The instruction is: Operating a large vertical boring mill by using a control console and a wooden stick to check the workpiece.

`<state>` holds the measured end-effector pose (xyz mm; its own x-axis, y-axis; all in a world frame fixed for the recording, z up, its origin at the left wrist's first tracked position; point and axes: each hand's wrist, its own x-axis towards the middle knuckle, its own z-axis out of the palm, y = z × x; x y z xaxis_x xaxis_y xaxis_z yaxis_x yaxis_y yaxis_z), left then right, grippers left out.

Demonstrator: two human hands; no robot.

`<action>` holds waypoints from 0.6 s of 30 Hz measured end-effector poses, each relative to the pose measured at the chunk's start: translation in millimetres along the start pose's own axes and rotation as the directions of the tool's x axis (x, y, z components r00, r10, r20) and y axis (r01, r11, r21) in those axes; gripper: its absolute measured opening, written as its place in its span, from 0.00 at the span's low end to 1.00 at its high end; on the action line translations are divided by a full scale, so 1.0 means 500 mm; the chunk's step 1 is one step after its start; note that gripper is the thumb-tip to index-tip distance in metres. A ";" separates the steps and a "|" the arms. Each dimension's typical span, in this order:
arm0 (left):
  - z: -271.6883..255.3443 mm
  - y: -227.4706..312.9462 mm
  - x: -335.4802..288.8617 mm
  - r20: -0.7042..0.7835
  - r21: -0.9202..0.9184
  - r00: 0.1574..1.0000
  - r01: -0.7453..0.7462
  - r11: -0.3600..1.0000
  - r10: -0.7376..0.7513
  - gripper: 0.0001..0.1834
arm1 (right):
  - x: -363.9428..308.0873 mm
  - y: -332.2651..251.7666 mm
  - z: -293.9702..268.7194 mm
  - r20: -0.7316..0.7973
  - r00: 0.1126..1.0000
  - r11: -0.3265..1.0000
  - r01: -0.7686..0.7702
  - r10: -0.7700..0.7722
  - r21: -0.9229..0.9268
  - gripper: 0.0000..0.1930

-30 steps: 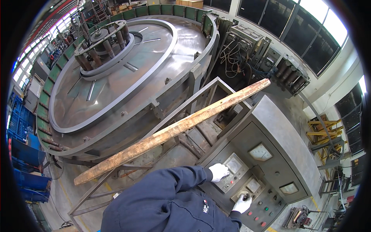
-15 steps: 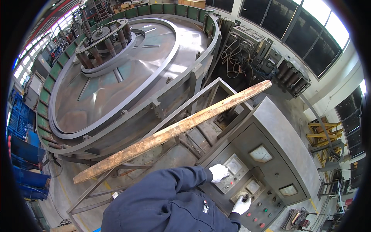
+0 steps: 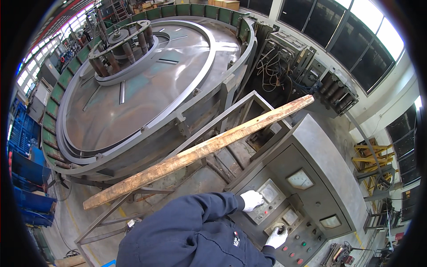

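Note:
In a white glove, my left hand [image 3: 252, 200] is closed against the upper dial panel [image 3: 270, 193] of a grey control cabinet [image 3: 327, 153]. Its fingertips hide whatever they hold there. Lower down, my right hand [image 3: 276, 237], also gloved in white, has its fingers around a dark knob [image 3: 280, 228] below a square gauge [image 3: 290, 216]. Red and green push buttons [image 3: 304, 244] sit to the right of that hand. Two more gauges [image 3: 300, 179] are set in the cabinet's sloping face.
Beyond a metal frame rail lies a long wooden beam [image 3: 200, 150], set diagonally before me. A huge round metal turntable [image 3: 147, 111] fills the far left inside a green-lined rim [image 3: 191, 10]. Hoses and machinery [image 3: 271, 66] stand at the back; yellow stands [image 3: 372, 160] are at right.
The turntable has rotated: its nearest slot has shifted left, and the slots on its right have come nearer. Both hands stay in the same places on the cabinet.

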<state>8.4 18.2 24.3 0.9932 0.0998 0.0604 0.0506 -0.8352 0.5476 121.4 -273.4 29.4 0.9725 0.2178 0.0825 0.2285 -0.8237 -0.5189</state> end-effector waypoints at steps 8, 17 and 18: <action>0.001 0.001 -0.001 0.007 -0.014 1.000 0.010 1.000 -0.010 0.09 | -0.003 -0.003 -0.002 -0.013 0.999 0.999 0.032 -0.031 0.011 0.21; 0.000 0.001 -0.002 -0.053 -0.038 0.999 -0.016 0.999 0.014 0.09 | 0.004 0.029 0.015 -0.027 0.999 0.999 0.044 -0.043 0.019 0.21; 0.002 0.000 -0.002 -0.054 -0.040 0.998 -0.018 0.999 0.016 0.09 | 0.004 0.030 0.018 -0.030 0.999 0.999 0.046 -0.045 0.022 0.21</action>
<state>7.4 17.8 23.3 0.9868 0.1154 0.1140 0.0284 -0.8148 0.5791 126.6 -280.8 14.2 0.9621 0.2389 0.1317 0.2720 -0.8013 -0.5328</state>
